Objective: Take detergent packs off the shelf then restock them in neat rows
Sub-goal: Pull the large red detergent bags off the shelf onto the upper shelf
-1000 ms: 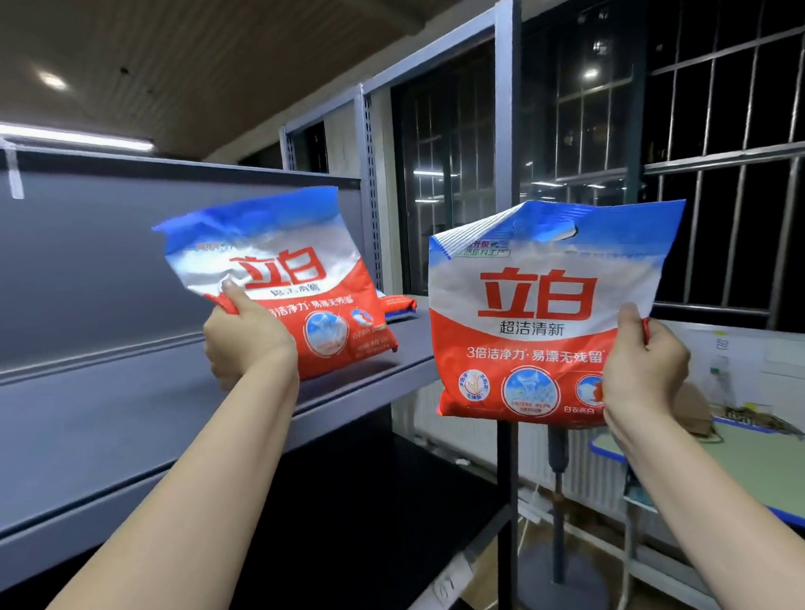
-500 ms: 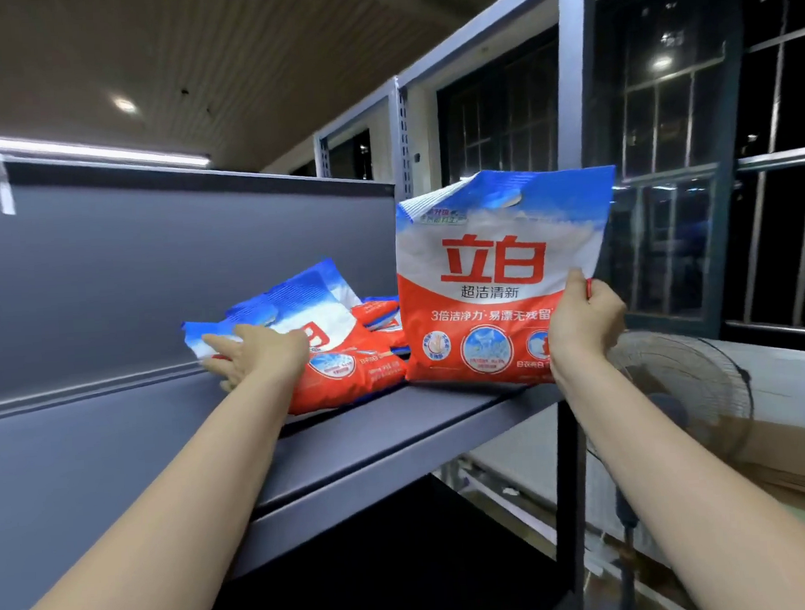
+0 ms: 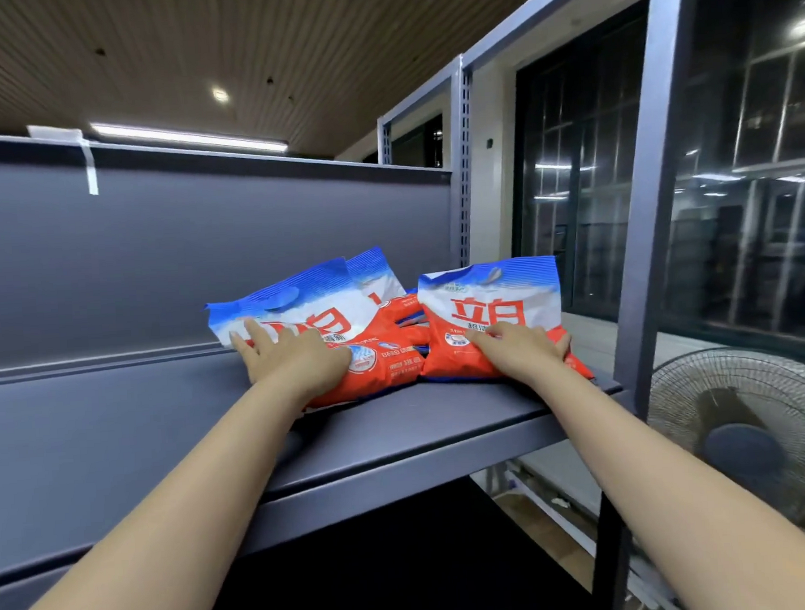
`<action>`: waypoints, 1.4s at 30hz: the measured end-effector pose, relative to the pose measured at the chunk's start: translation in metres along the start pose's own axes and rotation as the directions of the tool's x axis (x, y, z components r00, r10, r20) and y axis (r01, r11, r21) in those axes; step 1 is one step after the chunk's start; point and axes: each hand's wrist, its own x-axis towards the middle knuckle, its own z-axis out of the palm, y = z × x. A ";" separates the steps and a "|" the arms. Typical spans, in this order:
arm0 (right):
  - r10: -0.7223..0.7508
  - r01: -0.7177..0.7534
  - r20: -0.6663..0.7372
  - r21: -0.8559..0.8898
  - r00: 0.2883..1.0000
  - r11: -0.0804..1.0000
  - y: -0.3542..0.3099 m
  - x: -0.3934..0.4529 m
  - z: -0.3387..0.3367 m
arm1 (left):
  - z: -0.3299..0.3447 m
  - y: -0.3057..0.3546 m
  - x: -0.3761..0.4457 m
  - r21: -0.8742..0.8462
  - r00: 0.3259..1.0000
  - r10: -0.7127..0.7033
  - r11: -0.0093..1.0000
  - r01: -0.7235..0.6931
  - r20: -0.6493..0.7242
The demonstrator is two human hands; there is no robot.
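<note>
Red, white and blue detergent packs lie at the frame's centre on the grey metal shelf [image 3: 118, 441]. The left hand [image 3: 296, 359] rests flat with straight fingers on the left pack [image 3: 308, 316]. The right hand [image 3: 519, 347] presses the right pack [image 3: 489, 300], fingers spread, thumb at its right edge.

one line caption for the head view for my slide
Left hand and right hand each rest on a detergent pack on the grey shelf.

Shelf [image 3: 118, 436]: bare board across frame left and centre, open from the front edge. Detergent packs [image 3: 393, 333] crowd the right end, centre-right of frame. Back panel [image 3: 202, 254] closes the rear; upright post [image 3: 652, 207] bounds the right.
</note>
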 end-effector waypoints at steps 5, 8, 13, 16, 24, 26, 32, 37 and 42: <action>-0.114 0.131 -0.115 0.156 0.987 0.979 0.013 -0.017 -0.001 | 0.001 0.016 -0.017 -0.155 0.993 0.092 0.983 -0.103 -0.073; -0.174 0.201 -0.129 0.243 0.976 0.949 0.022 -0.025 -0.003 | -0.002 0.026 -0.028 -0.238 0.989 0.088 0.964 -0.116 -0.122; -0.249 0.296 -0.193 0.278 0.949 0.914 0.028 -0.045 -0.012 | -0.009 0.035 -0.053 -0.351 0.984 0.068 0.928 -0.123 -0.167; -0.298 0.357 -0.219 0.326 0.929 0.875 0.032 -0.060 -0.014 | -0.014 0.034 -0.075 -0.405 0.979 0.028 0.908 -0.109 -0.200; -0.505 0.525 -0.165 0.400 0.847 0.751 0.030 -0.120 0.001 | -0.022 0.014 -0.154 -0.349 0.974 -0.086 0.937 0.008 -0.208; -0.548 0.563 -0.166 0.408 0.820 0.718 0.028 -0.138 0.004 | -0.024 0.008 -0.175 -0.286 0.968 -0.105 0.957 0.036 -0.229; -0.681 0.675 -0.166 0.429 0.713 0.601 0.017 -0.189 0.014 | -0.022 -0.025 -0.235 -0.290 0.946 -0.208 0.948 0.133 -0.248; -0.753 0.715 -0.125 0.446 0.646 0.539 -0.001 -0.231 0.034 | -0.013 -0.062 -0.277 -0.214 0.926 -0.278 0.950 0.226 -0.256; -0.828 0.757 -0.063 0.449 0.557 0.475 -0.026 -0.265 0.056 | -0.001 -0.100 -0.310 -0.174 0.897 -0.357 0.931 0.320 -0.260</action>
